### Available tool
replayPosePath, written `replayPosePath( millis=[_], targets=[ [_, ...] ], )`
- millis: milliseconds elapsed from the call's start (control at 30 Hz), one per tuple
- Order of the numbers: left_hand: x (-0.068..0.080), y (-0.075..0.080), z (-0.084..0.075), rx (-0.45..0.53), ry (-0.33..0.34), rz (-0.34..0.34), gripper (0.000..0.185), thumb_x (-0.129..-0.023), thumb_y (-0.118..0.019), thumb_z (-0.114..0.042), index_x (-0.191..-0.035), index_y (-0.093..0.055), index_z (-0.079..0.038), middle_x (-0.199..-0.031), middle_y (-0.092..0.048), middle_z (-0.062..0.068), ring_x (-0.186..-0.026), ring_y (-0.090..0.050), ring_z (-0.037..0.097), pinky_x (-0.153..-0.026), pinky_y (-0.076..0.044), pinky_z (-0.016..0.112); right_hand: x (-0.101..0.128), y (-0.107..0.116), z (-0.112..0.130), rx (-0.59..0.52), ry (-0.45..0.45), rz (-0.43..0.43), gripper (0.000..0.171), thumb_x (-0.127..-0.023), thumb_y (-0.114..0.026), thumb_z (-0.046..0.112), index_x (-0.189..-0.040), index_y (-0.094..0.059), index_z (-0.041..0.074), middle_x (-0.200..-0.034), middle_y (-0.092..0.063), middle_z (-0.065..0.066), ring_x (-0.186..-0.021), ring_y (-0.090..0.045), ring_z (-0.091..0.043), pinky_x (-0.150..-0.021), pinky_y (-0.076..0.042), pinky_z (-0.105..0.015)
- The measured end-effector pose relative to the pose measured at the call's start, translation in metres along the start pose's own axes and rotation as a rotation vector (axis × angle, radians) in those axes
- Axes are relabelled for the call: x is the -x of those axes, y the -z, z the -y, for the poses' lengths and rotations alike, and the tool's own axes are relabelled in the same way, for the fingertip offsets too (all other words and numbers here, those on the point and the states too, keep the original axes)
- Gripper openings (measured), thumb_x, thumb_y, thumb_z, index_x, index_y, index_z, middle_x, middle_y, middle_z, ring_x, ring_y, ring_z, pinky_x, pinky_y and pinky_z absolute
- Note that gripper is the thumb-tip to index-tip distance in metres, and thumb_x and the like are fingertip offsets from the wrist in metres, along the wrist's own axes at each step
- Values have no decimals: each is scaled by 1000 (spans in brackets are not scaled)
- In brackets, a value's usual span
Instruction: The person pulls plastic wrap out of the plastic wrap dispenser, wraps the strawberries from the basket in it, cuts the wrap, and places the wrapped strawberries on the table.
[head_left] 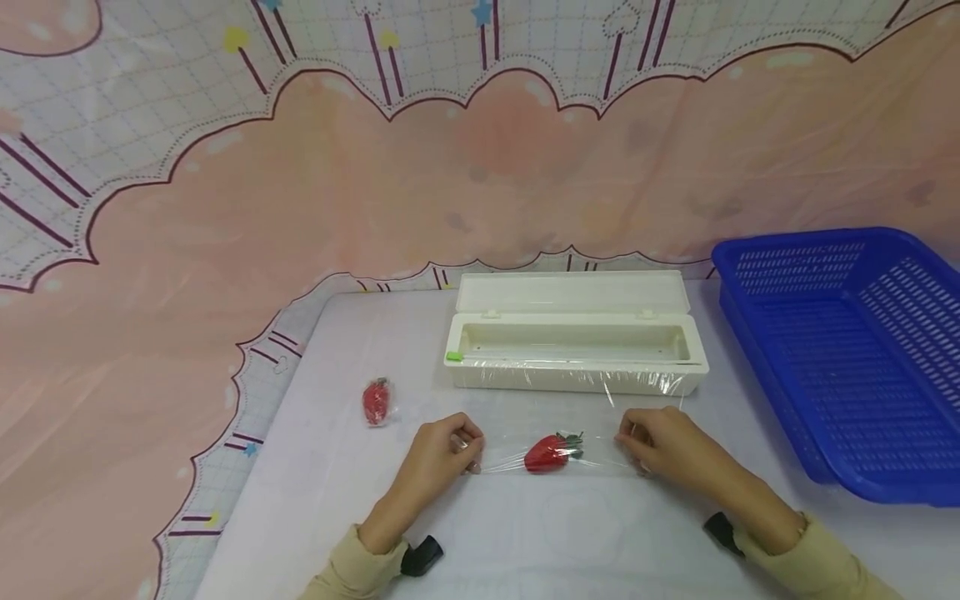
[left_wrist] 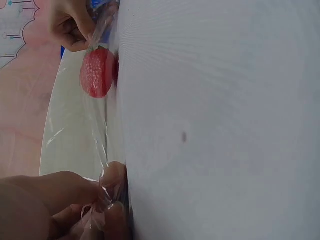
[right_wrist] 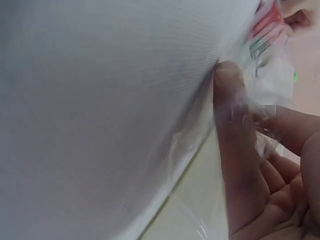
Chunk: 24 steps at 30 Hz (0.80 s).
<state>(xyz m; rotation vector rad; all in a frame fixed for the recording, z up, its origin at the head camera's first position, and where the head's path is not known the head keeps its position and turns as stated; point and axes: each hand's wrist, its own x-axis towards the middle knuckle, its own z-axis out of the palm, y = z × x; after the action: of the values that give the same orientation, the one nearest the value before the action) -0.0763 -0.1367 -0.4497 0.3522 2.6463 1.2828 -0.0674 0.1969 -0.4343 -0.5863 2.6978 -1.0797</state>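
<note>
On the left of the worktop [head_left: 322,467] lies a wrapped strawberry [head_left: 377,402], well apart from the hands; it needs no attention.

The left hand [head_left: 438,457] rests on the worktop with its fingers curled, pinching the left edge of the cling film [head_left: 510,454]. The left wrist view shows the film bunched between thumb and fingertips. A firm pinch low against the surface looks best here, so the sheet does not slip or fold back on itself.

Between the hands lies the loose strawberry [head_left: 550,453], under or against the taut film, its green leaves toward the right. Even tension from both sides should keep the film flat over the fruit; a stronger pull on one side would likely drag the strawberry off centre or wrinkle the sheet.

The right hand [head_left: 663,442] pinches the film's right edge in the same way, fingers curled round crumpled film in the right wrist view.

Behind them, the film runs back to the open white dispenser box [head_left: 573,342], whose lid stands up. It does not look cut yet. At far right sits a blue basket [head_left: 847,350].
</note>
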Motion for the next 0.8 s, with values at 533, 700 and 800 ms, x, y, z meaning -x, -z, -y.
replayPosePath(
  millis=[533,700,800],
  targets=[
    [-5,-1,-4,-160,-24,-6,3,-89,-66,-8,-87,-65,-8,-68,-61,-8,-52,-54,1,-55,-45,19,-5,-5,6,91,-111,2,21,-84,-76,9,-70,-62,14,-55,-54,11,-49,-48,-4,-47,-42,-22],
    [-4,2,-2,-92,0,50,7,-95,-63,-10,-94,-67,-5,-71,-63,-5,-56,-59,4,-57,-48,20,-5,-5,6,110,-108,-4,22,-84,-76,9,-70,-61,15,-55,-52,11,-49,-46,-3,-47,-40,-21],
    [-4,4,-1,-43,14,76,8,-95,-65,-12,-96,-68,-5,-72,-65,-3,-59,-61,5,-59,-49,20,-6,-5,6,114,-102,-9,22,-84,-76,9,-70,-61,15,-54,-52,11,-48,-45,-3,-46,-39,-21]
  ],
)
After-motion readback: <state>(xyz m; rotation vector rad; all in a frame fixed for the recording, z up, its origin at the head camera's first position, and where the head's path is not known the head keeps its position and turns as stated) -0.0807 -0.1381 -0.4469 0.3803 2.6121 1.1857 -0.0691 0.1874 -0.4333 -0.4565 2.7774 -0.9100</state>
